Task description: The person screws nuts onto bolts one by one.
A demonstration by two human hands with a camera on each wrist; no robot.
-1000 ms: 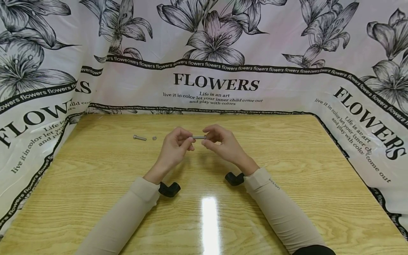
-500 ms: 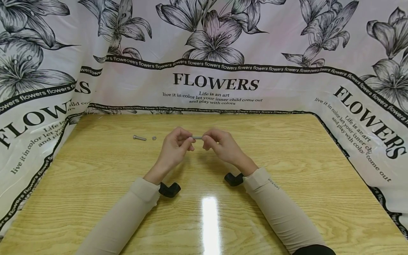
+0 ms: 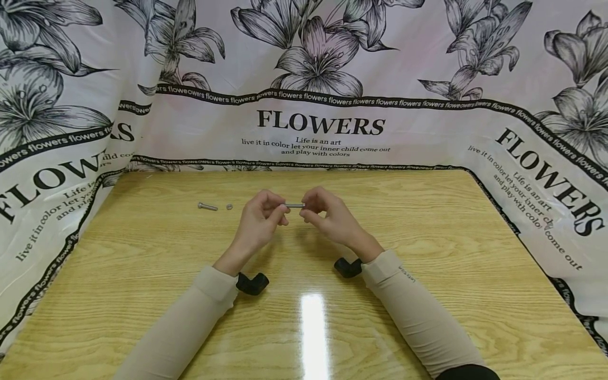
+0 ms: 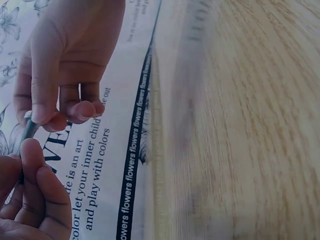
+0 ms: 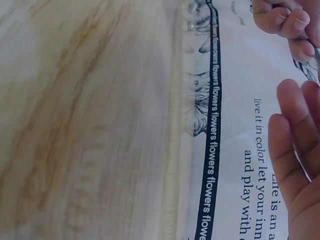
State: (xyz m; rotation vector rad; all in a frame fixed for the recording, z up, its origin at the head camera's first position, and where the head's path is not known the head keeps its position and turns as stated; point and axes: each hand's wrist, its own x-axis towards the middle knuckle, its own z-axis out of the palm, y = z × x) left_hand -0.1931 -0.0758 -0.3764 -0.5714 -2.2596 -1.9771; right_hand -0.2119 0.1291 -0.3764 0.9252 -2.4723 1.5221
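Observation:
In the head view, my left hand (image 3: 260,224) pinches a slim metal bolt (image 3: 294,205) between thumb and forefinger, holding it level above the table. My right hand (image 3: 334,216) has thumb and forefinger curled around the bolt's other end, their tips set wider than the shaft. From the left wrist, the bolt's threaded shaft (image 4: 29,131) shows between both hands, with a pale tip at the right fingertips. The right wrist view catches the right hand's other fingers (image 5: 287,145), fairly straight; its thumb lies out of frame. Part of the bolt is hidden in the left fingers.
Left of the hands, a second bolt (image 3: 208,207) and a small nut (image 3: 229,207) lie on the wood-grain table (image 3: 427,253). Black angular pieces (image 3: 253,284) sit by both cuffs. A flower-printed curtain (image 3: 323,132) encloses the table's back and sides.
The right thumb and forefinger close on the bolt's end half a second ago, then spread a little, baring more of the shaft. The left hand keeps its grip, nearly still.

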